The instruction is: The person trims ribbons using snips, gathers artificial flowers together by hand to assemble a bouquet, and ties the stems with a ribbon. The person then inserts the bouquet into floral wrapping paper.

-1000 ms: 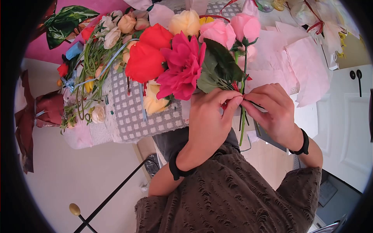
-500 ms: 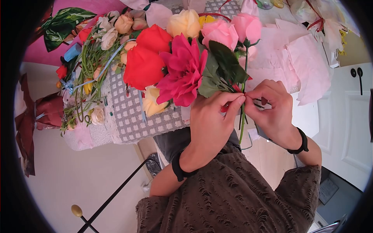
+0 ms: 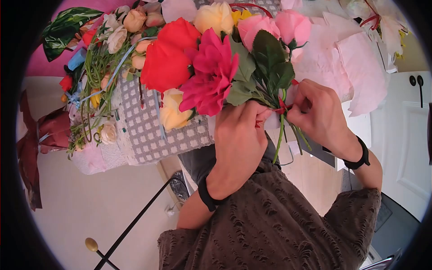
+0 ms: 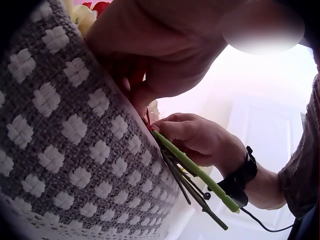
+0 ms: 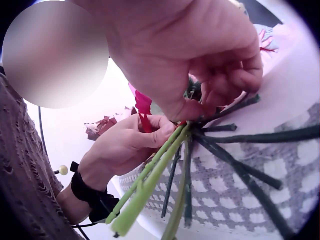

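Note:
A red ribbon (image 3: 281, 107) circles the gathered green stems (image 3: 280, 135) of a bouquet with a magenta flower (image 3: 211, 72), red roses (image 3: 168, 56) and pink roses (image 3: 292, 28). My left hand (image 3: 240, 144) pinches the ribbon on one side of the stems, a red piece showing between its fingers. On the other side, my right hand (image 3: 321, 114) pinches the ribbon between thumb and curled fingers. In the right wrist view the stems (image 5: 160, 175) fan out below both hands. Fingers partly hide the ribbon in the left wrist view.
A grey and white checked cloth (image 3: 148, 135) lies under the bouquet. Small flowers with long stems (image 3: 96, 67) lie at the left. Pink paper sheets (image 3: 333, 58) are at the right, and a dark red wrapped bundle (image 3: 54, 130) is at the far left.
My right hand has drawn slightly away to the right from my left fingertips, uncovering the ribbon at the stems. The flower heads have shifted a little, and the stem ends have swung.

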The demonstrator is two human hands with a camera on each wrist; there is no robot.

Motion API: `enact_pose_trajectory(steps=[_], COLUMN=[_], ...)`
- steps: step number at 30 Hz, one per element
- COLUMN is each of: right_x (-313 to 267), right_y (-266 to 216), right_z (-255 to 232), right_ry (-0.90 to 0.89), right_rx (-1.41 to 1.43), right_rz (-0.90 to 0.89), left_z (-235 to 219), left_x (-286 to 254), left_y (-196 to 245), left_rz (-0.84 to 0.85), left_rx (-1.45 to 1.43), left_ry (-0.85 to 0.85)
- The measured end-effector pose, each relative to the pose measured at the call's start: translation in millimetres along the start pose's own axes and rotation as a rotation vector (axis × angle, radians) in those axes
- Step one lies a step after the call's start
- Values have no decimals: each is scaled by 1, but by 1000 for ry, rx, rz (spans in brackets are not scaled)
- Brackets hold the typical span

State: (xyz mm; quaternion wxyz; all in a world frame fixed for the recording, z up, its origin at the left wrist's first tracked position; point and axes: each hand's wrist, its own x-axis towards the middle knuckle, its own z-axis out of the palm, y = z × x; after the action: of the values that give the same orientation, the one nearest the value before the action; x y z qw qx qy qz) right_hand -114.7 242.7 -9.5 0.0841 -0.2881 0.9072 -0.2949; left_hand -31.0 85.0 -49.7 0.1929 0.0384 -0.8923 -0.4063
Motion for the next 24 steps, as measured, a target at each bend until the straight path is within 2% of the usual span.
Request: enact_pose_trajectory(steps=[9, 12, 13, 14, 15, 16, 18, 24], right_x=[1, 1, 2, 1, -1, -3, -4, 8], right_y=[5, 14, 16, 20, 25, 31, 36, -1], right_z=[1, -5, -11, -17, -23, -28, -34, -11], right_ry=[-21, 14, -59, -135, -126, -178, -301, -279], right_rx=[-24, 46, 133, 217, 213, 291, 406, 313], right_rz=[2, -48, 0, 49, 43, 60, 82, 10], left_z=[-1, -13, -22, -34, -45, -53, -66, -87], left_x=[1, 2, 3, 2, 1, -2, -9, -17], left_y=[-5, -8, -8, -6, -5, -6, -8, -8], left_rz=[-16, -1, 8, -92, -190, -271, -280, -330], left_rx=[15, 27, 30, 20, 9, -104, -72, -2], left_ry=[-22, -53, -48, -111, -173, -225, -206, -210])
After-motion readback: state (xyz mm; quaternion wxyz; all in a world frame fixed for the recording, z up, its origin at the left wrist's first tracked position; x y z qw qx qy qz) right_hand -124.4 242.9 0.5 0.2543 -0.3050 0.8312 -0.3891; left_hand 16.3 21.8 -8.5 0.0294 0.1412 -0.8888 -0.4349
